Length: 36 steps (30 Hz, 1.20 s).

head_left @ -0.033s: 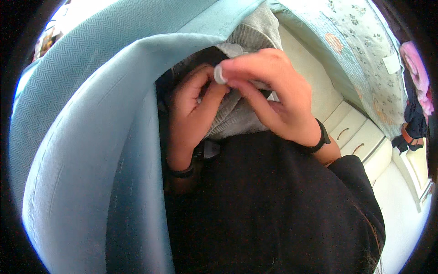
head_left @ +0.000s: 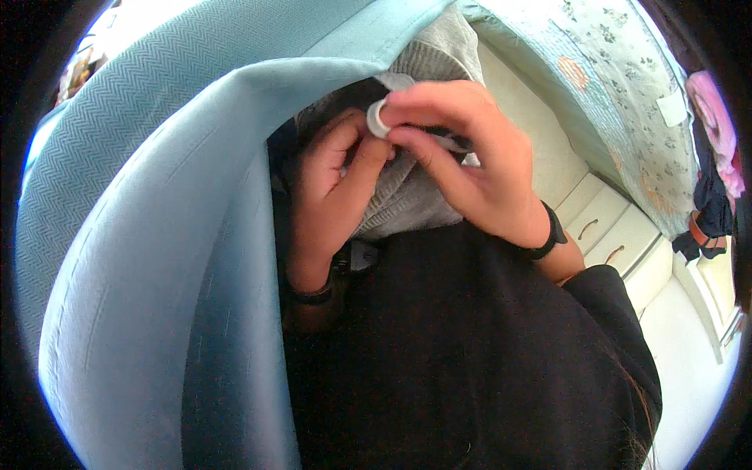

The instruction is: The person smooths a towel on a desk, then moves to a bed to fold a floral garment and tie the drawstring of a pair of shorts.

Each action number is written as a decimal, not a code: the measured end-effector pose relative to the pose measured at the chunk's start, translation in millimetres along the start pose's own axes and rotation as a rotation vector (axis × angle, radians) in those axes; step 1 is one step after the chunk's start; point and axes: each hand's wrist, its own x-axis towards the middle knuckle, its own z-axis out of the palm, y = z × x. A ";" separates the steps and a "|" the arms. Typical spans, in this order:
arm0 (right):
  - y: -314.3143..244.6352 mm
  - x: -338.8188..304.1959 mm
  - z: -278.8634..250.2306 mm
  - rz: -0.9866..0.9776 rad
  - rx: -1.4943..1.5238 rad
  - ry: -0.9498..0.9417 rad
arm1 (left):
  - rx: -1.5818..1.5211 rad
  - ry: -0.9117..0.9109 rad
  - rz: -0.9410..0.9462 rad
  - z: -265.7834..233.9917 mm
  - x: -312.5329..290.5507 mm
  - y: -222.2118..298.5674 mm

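A small white ring [head_left: 379, 120] sits at the meeting fingertips of both hands. My right hand [head_left: 478, 157] pinches its right side between thumb and index finger, the other fingers loosely bent. My left hand [head_left: 333, 184] is closed, its thumb and bent index finger against the ring's left and lower edge. The rest of the left fingers are in shadow, so anything else inside them is hidden. Grey ribbed cloth [head_left: 407, 207] lies beneath the hands. Light blue fabric [head_left: 258, 94] with a folded edge hangs just left of and above the left hand.
The blue fabric's large textured panel [head_left: 141, 141] fills the left side. On the right are a patterned quilt [head_left: 595, 86], white drawers [head_left: 603, 227] with curved handles, and pink cloth [head_left: 714, 125] beside dark garments [head_left: 709, 204]. My black top [head_left: 470, 337] covers the lower middle.
The white ring has tipped so that more of its round opening shows. My right fingertips have risen slightly with it, while my left hand has stayed nearly still.
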 end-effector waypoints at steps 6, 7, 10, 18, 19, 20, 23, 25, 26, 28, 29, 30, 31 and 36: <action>3.1 3.3 -13.2 0.030 -0.085 -0.045 | -0.215 -0.040 0.030 3.4 6.7 -3.0; 2.5 3.3 -14.5 0.040 -0.105 -0.057 | -0.233 -0.033 0.082 4.6 8.5 -6.7; -3.8 5.0 -7.8 0.004 -0.030 -0.002 | -0.208 -0.027 0.168 -3.3 -1.4 10.0; -4.0 3.2 -27.9 0.134 -0.068 -0.055 | -0.303 -0.122 0.185 11.7 9.8 -8.3; -6.4 4.6 -29.0 0.179 -0.043 -0.060 | -0.286 -0.107 0.184 11.9 9.2 -7.4; -6.0 6.0 -30.5 0.179 -0.046 -0.060 | -0.273 -0.095 0.182 12.6 9.0 -8.8; -0.2 8.6 -35.4 0.145 0.048 -0.121 | -0.185 -0.107 0.234 14.9 13.4 -14.9; 3.7 8.3 -38.7 0.036 -0.011 -0.179 | -0.182 -0.091 0.239 18.0 15.1 -19.6; 0.1 10.4 -36.6 0.030 0.001 -0.183 | -0.162 -0.055 0.243 15.1 12.2 -17.4; -8.2 14.4 -32.5 0.016 -0.088 -0.209 | -0.138 -0.029 0.250 7.9 7.0 -12.1; -4.4 11.9 -34.5 0.024 -0.105 -0.206 | -0.146 -0.039 0.259 10.7 10.6 -17.4; 0.0 8.9 -35.8 0.006 -0.111 -0.152 | -0.158 -0.050 0.260 13.3 14.1 -22.0; 4.2 6.0 -37.1 -0.014 -0.115 -0.099 | -0.187 -0.076 0.269 15.6 17.4 -26.3; 5.4 2.7 -29.9 0.032 0.017 -0.027 | -0.138 -0.112 0.258 7.8 13.4 -22.1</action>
